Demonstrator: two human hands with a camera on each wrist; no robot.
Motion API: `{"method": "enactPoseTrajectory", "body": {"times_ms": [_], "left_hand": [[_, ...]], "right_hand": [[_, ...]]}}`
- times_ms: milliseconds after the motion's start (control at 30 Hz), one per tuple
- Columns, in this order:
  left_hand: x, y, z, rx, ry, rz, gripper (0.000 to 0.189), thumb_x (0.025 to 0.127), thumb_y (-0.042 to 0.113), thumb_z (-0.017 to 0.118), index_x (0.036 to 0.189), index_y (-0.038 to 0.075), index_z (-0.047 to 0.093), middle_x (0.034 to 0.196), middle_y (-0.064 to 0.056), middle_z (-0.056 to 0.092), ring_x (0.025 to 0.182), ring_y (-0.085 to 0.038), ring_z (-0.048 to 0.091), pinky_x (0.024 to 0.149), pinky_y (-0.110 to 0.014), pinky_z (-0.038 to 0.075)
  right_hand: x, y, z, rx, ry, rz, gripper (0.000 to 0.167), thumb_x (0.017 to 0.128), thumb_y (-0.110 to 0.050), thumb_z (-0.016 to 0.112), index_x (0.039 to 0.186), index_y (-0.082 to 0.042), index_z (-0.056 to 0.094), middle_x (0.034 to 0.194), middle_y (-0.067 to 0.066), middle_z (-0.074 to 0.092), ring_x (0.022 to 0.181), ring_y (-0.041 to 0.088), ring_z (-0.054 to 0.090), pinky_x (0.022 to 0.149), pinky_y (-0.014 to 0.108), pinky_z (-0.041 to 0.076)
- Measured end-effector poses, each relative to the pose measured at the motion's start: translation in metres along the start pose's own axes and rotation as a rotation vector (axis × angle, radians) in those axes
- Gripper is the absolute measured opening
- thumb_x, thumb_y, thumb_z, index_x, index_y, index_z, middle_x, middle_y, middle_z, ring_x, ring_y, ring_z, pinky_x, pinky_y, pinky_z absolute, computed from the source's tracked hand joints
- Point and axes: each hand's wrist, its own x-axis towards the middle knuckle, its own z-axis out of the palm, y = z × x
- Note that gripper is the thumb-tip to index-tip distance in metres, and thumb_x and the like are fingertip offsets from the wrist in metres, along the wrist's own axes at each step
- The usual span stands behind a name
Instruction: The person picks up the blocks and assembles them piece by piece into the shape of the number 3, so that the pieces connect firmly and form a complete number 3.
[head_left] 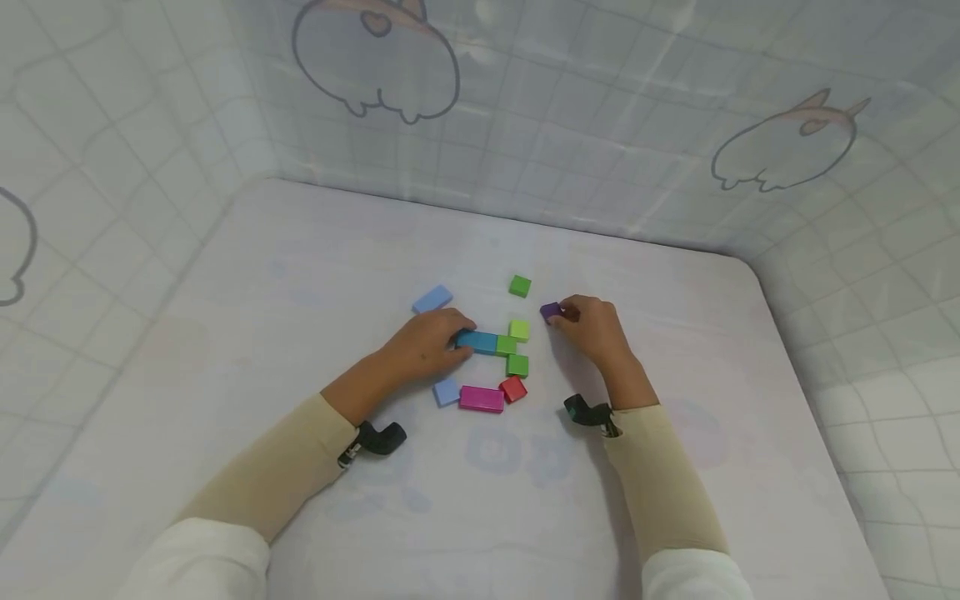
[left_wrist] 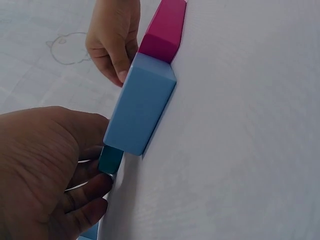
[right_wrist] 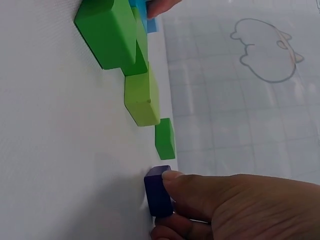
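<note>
Pinches the purple block (head_left: 551, 312) with the right hand (head_left: 594, 327), right of the lime block (head_left: 519, 330). Grips the left end of the blue block (head_left: 482, 342) with the left hand (head_left: 426, 343), with a green block (head_left: 506, 346) at the other end and the magenta block (head_left: 482, 399) nearer.

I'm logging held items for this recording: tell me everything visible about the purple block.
The purple block is small, dark and plain, with flat smooth faces and slightly softened edges; it looks like painted wood or plastic. The right hand pinches it between thumb and fingers, partly covering it. It sits to the right of the other blocks in the head view, touching none; a green block lies nearby. Whether its underside touches the table is unclear.
</note>
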Motion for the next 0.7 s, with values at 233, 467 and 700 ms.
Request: {"method": "enactPoseTrajectory", "body": {"times_ms": [233, 467, 700], "left_hand": [[0.001, -0.002, 0.002, 0.007, 0.016, 0.013, 0.049, 0.093, 0.032, 0.071, 0.136, 0.014, 0.060, 0.133, 0.000, 0.061, 0.127, -0.020, 0.054, 0.104, -0.039, 0.049], [-0.001, -0.002, 0.003, -0.009, 0.025, 0.017, 0.048, 0.092, 0.031, 0.071, 0.135, 0.013, 0.060, 0.133, 0.000, 0.061, 0.126, -0.020, 0.054, 0.104, -0.039, 0.049], [0.000, -0.003, 0.004, -0.001, 0.036, 0.024, 0.047, 0.093, 0.031, 0.071, 0.135, 0.014, 0.060, 0.132, 0.000, 0.061, 0.126, -0.019, 0.055, 0.104, -0.038, 0.049]], "right_hand": [[0.008, -0.003, 0.000, 0.023, -0.051, -0.010, 0.047, 0.094, -0.035, 0.070, 0.131, -0.006, 0.064, 0.113, 0.014, 0.069, 0.100, 0.028, 0.061, 0.085, 0.042, 0.055], [0.016, -0.005, 0.004, 0.044, -0.086, 0.006, 0.046, 0.095, -0.035, 0.068, 0.133, -0.010, 0.063, 0.113, 0.012, 0.068, 0.098, 0.027, 0.060, 0.084, 0.041, 0.054], [0.021, -0.007, 0.012, 0.117, -0.087, 0.013, 0.042, 0.096, -0.035, 0.067, 0.131, -0.012, 0.065, 0.115, 0.010, 0.068, 0.099, 0.025, 0.059, 0.084, 0.039, 0.054]]}}
